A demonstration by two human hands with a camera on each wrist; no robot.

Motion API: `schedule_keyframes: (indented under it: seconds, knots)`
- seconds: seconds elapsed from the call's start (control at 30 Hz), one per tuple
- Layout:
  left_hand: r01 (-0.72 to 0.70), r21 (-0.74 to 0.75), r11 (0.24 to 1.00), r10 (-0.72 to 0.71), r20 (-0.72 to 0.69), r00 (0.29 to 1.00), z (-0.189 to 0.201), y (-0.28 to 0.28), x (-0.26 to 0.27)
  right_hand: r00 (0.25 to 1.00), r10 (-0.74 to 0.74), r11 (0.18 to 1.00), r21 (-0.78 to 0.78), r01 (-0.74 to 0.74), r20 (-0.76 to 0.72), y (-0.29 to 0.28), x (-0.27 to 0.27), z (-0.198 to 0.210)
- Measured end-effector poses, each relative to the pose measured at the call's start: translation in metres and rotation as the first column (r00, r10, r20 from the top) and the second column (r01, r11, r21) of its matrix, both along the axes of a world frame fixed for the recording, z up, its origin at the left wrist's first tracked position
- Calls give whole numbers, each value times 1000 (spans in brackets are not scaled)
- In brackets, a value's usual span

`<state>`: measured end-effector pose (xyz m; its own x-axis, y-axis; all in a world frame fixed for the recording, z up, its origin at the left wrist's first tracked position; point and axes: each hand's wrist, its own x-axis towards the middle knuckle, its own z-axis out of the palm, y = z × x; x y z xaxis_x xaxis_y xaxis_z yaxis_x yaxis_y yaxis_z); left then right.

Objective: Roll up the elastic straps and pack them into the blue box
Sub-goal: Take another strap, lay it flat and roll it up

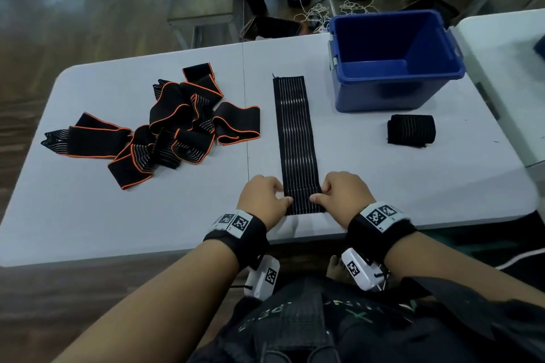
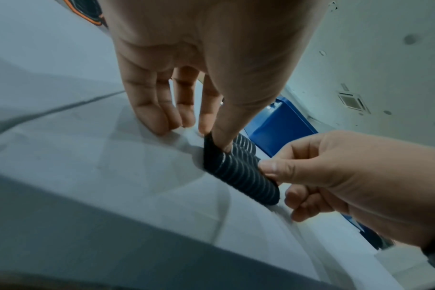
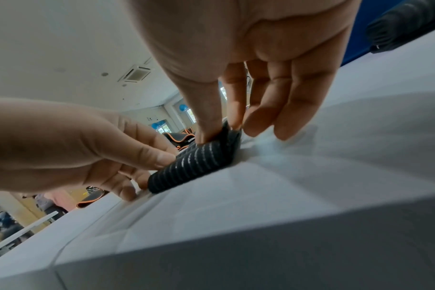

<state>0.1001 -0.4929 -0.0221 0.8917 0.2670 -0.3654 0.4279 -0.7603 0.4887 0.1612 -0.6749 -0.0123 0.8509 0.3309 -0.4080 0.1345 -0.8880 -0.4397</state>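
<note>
A black elastic strap [image 1: 296, 138] with thin white stripes lies flat, running from the table's near edge toward the blue box [image 1: 395, 59]. My left hand [image 1: 265, 197] pinches the strap's near left corner [image 2: 212, 146] between thumb and forefinger. My right hand [image 1: 342, 191] pinches the near right corner [image 3: 224, 135] the same way. The near end [image 3: 191, 166] is curled up off the table into the start of a roll. A rolled black strap [image 1: 411, 130] lies in front of the box. The box looks empty.
A tangled heap of black straps with orange edging [image 1: 159, 127] lies on the left half of the white table [image 1: 88, 209]. A second white table [image 1: 501, 47] stands at the right. People sit among cables beyond the far edge.
</note>
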Motion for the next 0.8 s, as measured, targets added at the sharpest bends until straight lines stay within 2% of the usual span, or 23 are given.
schedule_keyframes:
  seconds: [0.07,0.13,0.27,0.33,0.5,0.7,0.8]
  knots:
    - [56,19,998,-57,45,997,-1,0,-3,999,-2,997,77,-1,40,1,-5,-4]
    - [141,82,987,-149,102,984,-1,-3,-5,992,72,992,96,-82,104,3,-8,-9]
    - [346,257,902,-373,60,926,-3,-7,-10,959,218,971,58,-232,182,5,-12,-13]
    - [387,272,881,-417,58,907,-7,-6,-15,948,256,965,16,-263,191,5,-15,-13]
    - [392,214,895,-411,56,910,-11,4,-23,917,368,930,-87,-358,154,-3,-16,-10]
    - [306,141,942,-324,131,937,-13,3,-23,942,313,949,-8,-315,122,-6,-12,-11]
    - [230,72,970,-239,144,960,-15,1,-19,972,227,967,105,-232,57,-8,-10,-7]
